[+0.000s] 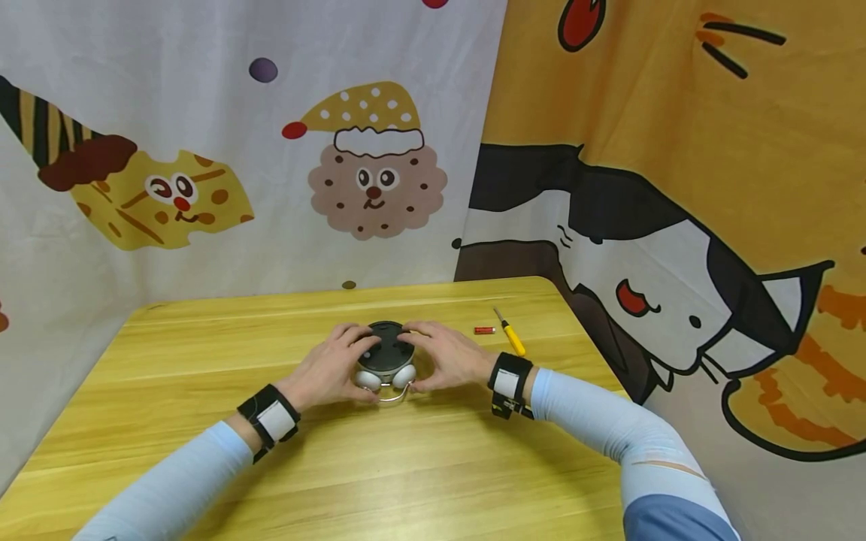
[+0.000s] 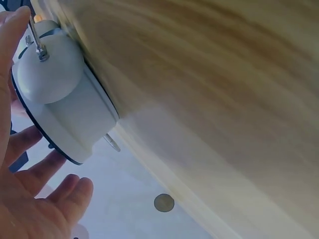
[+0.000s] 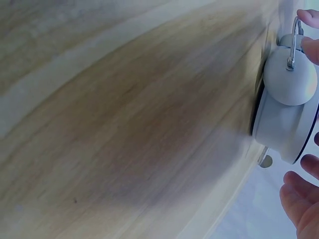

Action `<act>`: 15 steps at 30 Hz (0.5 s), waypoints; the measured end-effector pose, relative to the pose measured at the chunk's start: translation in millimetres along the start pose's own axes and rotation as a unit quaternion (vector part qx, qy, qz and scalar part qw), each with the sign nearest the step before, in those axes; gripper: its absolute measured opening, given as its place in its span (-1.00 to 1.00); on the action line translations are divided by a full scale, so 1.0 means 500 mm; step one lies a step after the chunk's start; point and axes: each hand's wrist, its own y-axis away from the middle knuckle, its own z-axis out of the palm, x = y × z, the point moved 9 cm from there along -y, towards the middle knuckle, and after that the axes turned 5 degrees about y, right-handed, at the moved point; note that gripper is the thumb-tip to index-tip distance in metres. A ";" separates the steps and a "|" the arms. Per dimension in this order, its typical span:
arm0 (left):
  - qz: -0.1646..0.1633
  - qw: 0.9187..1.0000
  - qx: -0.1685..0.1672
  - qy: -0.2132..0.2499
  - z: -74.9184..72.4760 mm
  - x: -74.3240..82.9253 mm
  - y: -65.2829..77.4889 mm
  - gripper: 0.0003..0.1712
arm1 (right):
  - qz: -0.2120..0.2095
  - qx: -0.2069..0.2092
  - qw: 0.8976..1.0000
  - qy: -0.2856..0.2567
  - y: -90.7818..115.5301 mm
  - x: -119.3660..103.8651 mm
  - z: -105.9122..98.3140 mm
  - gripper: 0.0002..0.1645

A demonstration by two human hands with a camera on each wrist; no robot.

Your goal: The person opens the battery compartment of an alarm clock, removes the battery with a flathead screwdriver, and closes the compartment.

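Note:
A white twin-bell alarm clock (image 1: 386,347) lies on the table with its black back up and its bells and wire handle toward me. My left hand (image 1: 330,364) holds it from the left, fingertips at the rim of the back and thumb by the handle. From the other side my right hand (image 1: 452,359) grips it in much the same way, its thumb at the handle's right end. The left wrist view shows one rounded bell (image 2: 50,69) and a short metal leg (image 2: 112,143). In the right wrist view, the clock's side (image 3: 279,124) sits close against the wood.
A small red battery (image 1: 484,330) and a yellow-handled screwdriver (image 1: 512,336) lie to the right of the clock. The wooden table (image 1: 223,342) ends at a back edge in front of a printed cartoon curtain (image 1: 223,45).

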 end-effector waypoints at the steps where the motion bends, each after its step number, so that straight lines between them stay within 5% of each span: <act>1: 0.002 1.000 -0.002 -0.001 0.001 0.000 0.000 0.32 | 0.001 -0.003 1.000 -0.001 0.000 0.000 0.001 0.21; 15: 0.019 1.000 -0.012 -0.005 0.011 -0.006 0.005 0.29 | 0.000 -0.019 1.000 -0.005 0.001 -0.001 0.017 0.24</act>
